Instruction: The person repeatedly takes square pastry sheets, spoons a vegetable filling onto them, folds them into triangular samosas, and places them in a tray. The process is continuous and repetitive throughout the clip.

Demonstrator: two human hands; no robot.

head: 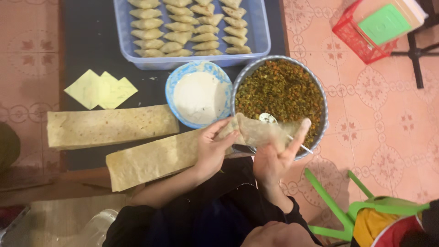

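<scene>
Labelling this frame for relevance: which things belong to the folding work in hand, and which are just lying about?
In use:
left hand and right hand holding the pastry strip
filling bowl with spoon
paste bowl
pastry stacks
tray of folded pieces

Lying about:
yellow sheets
red basket
green stool

a dark table [87, 41] bears a plastic tray [260, 43], paste bowl [173, 87], filling pan [322, 98], yellow squares [98, 90], two pastry stacks [109, 126].
</scene>
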